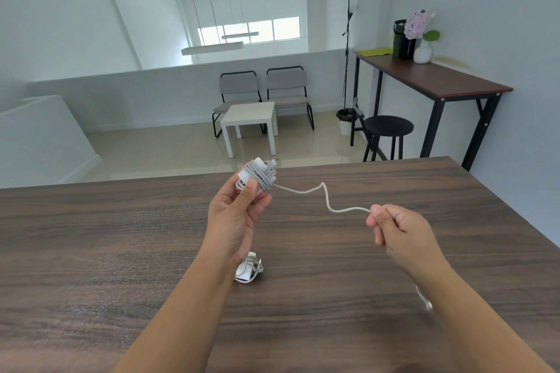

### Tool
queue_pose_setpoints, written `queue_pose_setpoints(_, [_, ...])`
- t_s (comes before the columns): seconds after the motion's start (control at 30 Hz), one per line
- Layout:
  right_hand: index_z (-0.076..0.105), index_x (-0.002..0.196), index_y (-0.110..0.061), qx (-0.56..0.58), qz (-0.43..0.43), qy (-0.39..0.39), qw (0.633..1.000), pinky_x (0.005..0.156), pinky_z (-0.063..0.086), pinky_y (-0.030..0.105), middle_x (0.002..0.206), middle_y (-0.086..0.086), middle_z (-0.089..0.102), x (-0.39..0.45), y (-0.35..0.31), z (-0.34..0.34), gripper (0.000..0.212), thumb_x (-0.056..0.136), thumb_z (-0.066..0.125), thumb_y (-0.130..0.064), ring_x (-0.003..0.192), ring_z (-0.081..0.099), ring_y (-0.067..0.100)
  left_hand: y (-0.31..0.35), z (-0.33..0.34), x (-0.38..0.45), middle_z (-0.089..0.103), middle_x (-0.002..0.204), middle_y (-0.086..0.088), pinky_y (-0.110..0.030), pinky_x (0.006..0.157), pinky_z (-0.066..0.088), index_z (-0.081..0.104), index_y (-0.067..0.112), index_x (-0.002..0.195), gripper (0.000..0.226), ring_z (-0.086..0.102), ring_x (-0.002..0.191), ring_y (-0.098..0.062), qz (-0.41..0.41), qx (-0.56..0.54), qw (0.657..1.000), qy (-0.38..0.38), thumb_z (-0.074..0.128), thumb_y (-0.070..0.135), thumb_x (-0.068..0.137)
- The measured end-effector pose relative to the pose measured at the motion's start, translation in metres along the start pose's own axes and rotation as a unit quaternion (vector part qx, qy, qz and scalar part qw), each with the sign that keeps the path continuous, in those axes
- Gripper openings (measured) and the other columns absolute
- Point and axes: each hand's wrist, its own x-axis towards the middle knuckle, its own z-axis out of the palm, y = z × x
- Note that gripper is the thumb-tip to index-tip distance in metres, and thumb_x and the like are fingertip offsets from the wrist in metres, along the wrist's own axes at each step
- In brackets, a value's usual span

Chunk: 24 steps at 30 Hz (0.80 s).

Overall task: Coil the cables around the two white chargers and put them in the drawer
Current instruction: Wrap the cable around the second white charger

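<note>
My left hand (239, 218) holds up a white charger (259, 175) with most of its grey-white cable wound around it. The loose part of the cable (325, 198) runs in a wavy line to my right hand (397, 228), which pinches it; the blurred cable end (424, 300) hangs below my right wrist. A second white charger (250, 269), with its cable wrapped around it, lies on the dark wooden table (121, 236) just under my left wrist. No drawer is in view.
Beyond the table's far edge stand a small white side table (251, 118), two grey chairs (263, 91) and a black stool (388, 127). A high desk (430, 79) at the right wall carries a vase and a dark jug.
</note>
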Motion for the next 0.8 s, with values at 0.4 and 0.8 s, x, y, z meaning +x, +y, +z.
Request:
queue_pose_setpoints(0.4, [0.047, 0.139, -0.025, -0.229, 0.012, -0.181, 0.956, 0.102, 0.03, 0.018, 0.139, -0.009, 0.051, 0.007, -0.01, 0.005, 0.038, 0.102, 0.036, -0.024, 0.126, 0.047, 0.003, -0.01, 0.009, -0.007, 0.072, 0.096, -0.005, -0.024, 0.073, 0.06, 0.06, 0.004, 0.124, 0.048, 0.068, 0.074, -0.01, -0.032, 0.03, 0.999, -0.019, 0.065, 0.015, 0.077])
queue_pose_setpoints(0.8, [0.041, 0.137, -0.032, 0.229, 0.073, -0.236, 0.942, 0.1, 0.036, 0.029, 0.101, -0.002, 0.071, 0.006, -0.048, 0.075, 0.06, 0.088, 0.05, 0.001, 0.106, 0.06, 0.01, -0.01, 0.022, -0.016, 0.068, 0.092, -0.011, -0.014, 0.054, 0.054, 0.067, 0.006, 0.113, 0.036, 0.063, 0.066, -0.009, -0.074, 0.026, 0.993, -0.084, 0.066, 0.017, 0.078])
